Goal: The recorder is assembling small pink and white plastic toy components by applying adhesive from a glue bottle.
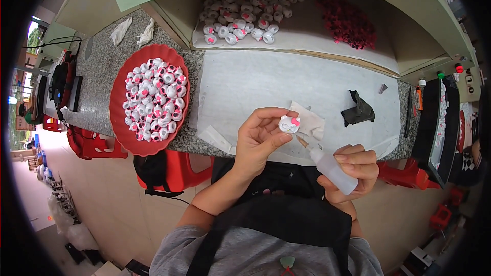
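Between the thumb and fingers of my left hand is a small white rounded piece with a pink patch on it. My right hand is wrapped round a translucent white squeeze bottle, tilted with its narrow tip close to the lower right of the piece. Whether the tip touches it, I cannot tell. Behind the piece, a crumpled pale tissue lies on the white paper sheet. To my left stands a red scalloped bowl full of similar white pieces with pink and black parts.
Under the shelf at the back are a heap of white ring-like pieces and a pile of dark pink bits. A black cloth lies on the sheet's right side. Used tissues sit at the far left. Red stools stand below the table.
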Demonstrator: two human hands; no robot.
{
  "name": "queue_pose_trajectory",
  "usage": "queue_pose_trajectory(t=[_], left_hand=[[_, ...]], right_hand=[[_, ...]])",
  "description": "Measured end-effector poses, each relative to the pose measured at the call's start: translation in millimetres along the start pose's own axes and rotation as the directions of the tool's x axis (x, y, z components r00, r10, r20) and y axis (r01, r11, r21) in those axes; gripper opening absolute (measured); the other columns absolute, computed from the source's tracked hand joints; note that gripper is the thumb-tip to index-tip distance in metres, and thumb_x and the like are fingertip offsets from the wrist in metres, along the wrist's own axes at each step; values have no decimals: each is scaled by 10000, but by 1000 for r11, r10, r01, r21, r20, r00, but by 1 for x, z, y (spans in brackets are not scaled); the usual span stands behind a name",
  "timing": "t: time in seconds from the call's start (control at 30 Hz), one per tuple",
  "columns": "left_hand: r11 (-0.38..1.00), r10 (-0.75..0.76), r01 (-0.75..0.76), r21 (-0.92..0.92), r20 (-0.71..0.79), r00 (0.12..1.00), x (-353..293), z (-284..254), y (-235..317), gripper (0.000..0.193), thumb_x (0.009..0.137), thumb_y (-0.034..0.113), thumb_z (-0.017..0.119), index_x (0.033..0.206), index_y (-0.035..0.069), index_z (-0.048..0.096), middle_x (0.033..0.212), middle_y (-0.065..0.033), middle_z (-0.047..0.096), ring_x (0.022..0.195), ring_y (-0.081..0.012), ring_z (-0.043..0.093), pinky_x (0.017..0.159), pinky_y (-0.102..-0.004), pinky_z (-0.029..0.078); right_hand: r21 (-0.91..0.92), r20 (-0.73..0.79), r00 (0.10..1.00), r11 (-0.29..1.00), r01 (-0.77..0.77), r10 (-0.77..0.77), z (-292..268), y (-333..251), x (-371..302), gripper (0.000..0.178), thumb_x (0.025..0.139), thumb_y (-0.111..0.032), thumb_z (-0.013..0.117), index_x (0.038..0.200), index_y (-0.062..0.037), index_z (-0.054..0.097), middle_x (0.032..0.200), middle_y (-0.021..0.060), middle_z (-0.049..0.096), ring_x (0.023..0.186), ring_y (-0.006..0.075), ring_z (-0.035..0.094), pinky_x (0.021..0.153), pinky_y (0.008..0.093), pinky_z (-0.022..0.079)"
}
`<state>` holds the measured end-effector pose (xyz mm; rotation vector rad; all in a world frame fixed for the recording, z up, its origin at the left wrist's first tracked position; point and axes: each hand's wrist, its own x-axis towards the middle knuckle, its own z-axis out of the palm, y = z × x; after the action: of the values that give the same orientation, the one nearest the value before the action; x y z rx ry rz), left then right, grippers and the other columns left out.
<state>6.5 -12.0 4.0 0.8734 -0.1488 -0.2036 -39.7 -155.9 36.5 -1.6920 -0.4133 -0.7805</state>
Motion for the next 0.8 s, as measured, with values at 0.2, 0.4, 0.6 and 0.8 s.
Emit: queue_pose_trajectory(t=[0.2,0.4,0.6,0.8], left_hand=[[1000,4,-4,0,-13,1000,-1,0,0,350,686,13,596,996,2,434,1000,-157,499,873,-172,518,782,-318,433],[1000,8,-8,-1,-23,1000,-1,0,1,355,679,23,602,995,9,440,991,-153,506,854,-173,525,765,-317,435],[1000,2,-2,-9,-8,1000,-1,-1,-1,352,681,29,601,994,9,440,988,-152,508,852,-171,525,765,-319,437],[1000,-12,12,-3,1,1000,-1,-1,-2,346,685,31,599,991,8,440,984,-150,507,865,-166,522,779,-331,440]], right_hand=[[12,43,999,1000,11,-12,-4,-1,0,425,551,-136,750,825,-81,430,762,59,467,566,126,456,529,235,390],[19,37,999,999,26,-27,-5,0,0,415,544,-106,746,821,-79,438,763,58,467,558,118,441,516,235,386],[8,1,999,999,41,-41,-4,1,-1,403,547,-110,745,812,-75,443,760,55,465,567,117,440,502,233,383],[6,-3,999,999,42,-42,-4,1,-1,400,548,-112,744,810,-76,443,759,51,464,570,115,438,487,232,380]])
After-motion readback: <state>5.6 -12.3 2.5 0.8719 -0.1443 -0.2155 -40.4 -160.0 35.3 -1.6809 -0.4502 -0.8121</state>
